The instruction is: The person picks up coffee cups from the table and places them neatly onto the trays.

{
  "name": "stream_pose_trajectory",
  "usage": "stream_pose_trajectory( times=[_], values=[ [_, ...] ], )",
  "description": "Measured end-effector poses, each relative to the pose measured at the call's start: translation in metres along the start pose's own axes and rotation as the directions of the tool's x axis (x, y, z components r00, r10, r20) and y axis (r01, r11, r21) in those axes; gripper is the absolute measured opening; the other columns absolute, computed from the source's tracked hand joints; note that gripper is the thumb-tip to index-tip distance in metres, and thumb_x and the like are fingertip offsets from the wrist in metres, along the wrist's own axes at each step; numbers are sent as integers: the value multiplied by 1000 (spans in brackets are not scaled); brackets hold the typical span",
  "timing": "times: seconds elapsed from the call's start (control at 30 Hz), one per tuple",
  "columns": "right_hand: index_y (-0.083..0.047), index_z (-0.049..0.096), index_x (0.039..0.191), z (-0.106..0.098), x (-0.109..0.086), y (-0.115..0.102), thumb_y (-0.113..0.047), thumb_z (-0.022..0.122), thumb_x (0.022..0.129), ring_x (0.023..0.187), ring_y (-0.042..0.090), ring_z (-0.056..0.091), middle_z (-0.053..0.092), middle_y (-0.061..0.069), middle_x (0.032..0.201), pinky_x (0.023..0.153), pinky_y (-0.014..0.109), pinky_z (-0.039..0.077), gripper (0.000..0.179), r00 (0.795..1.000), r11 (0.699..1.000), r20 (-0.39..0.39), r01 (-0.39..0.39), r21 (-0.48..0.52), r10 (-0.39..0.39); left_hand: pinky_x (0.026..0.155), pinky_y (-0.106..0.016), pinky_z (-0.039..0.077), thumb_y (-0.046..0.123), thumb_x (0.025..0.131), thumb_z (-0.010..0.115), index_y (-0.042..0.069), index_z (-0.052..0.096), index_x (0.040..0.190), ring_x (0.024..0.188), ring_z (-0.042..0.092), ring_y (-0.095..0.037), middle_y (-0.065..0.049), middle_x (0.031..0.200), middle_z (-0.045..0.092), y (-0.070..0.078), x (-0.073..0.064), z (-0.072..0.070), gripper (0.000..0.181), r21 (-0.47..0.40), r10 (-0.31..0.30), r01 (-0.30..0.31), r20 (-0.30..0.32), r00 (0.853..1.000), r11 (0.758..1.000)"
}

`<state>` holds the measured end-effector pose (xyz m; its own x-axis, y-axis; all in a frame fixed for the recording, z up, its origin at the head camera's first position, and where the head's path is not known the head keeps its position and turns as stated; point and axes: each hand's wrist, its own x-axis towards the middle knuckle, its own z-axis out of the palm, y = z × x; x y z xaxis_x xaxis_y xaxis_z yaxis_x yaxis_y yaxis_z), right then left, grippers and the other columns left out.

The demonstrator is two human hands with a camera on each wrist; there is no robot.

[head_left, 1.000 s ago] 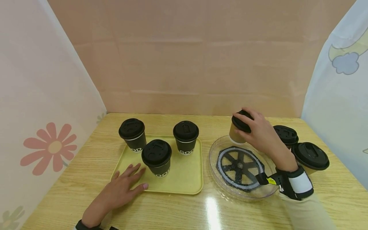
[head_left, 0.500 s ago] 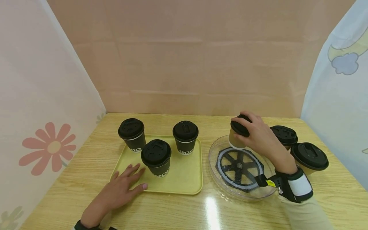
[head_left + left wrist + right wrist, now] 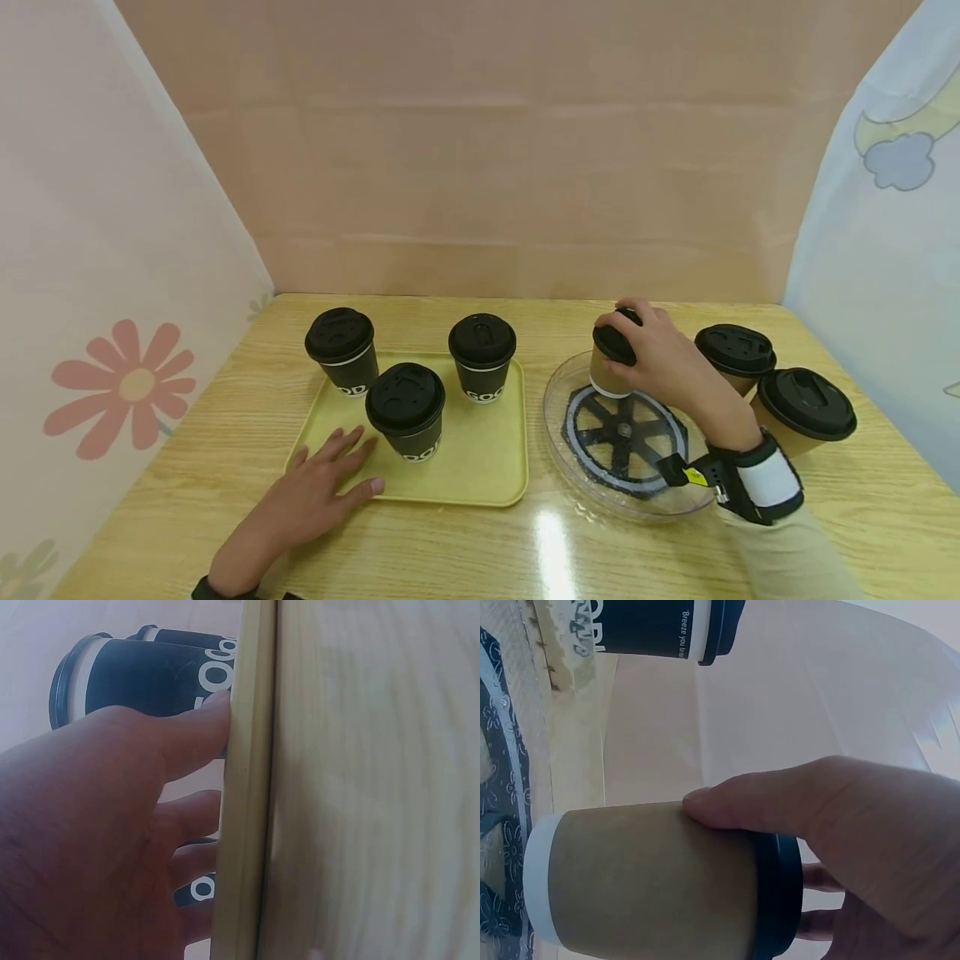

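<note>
My right hand (image 3: 654, 354) grips a brown paper cup (image 3: 652, 881) near its black lid (image 3: 778, 896), thumb on one side and fingers around the other. The cup is upright at the back of a round clear plastic dish (image 3: 553, 454) with a dark wheel-like pattern inside; whether its base touches the dish I cannot tell. My left hand (image 3: 318, 492) rests with spread fingers on the front left edge of a yellow tray (image 3: 480, 475). Three black cups with lids stand there: one at the front (image 3: 406, 417), one at the back left (image 3: 345, 354), one at the back right (image 3: 483, 358).
Two more brown cups with black lids, one farther back (image 3: 737, 354) and one nearer (image 3: 802, 412), stand right of the dish, close to my right forearm. All rest on a wooden table (image 3: 450, 554). Cloth screens (image 3: 525, 167) enclose the back and sides.
The right hand has brought the brown cup down and slightly left and nearer, over the back of the dish. The left hand and the black cups have stayed put.
</note>
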<state>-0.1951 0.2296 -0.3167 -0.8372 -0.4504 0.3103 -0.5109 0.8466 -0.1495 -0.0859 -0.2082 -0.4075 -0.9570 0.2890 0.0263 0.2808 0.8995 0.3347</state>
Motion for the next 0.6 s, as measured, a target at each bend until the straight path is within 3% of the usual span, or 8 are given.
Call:
stream_pose_trajectory(
  times=[0.6],
  values=[
    [-13,55,125,5,0,-5,-16,76,81,110,48,47,39,22,135,64,56,51,49,995,996,62,-75,-40,77,100,-76,29,56,94,52,17,58,137,138,41,-43,-9,150,47,-1,-1,0,58,9,8,-8,-10,1000,1000]
  ],
)
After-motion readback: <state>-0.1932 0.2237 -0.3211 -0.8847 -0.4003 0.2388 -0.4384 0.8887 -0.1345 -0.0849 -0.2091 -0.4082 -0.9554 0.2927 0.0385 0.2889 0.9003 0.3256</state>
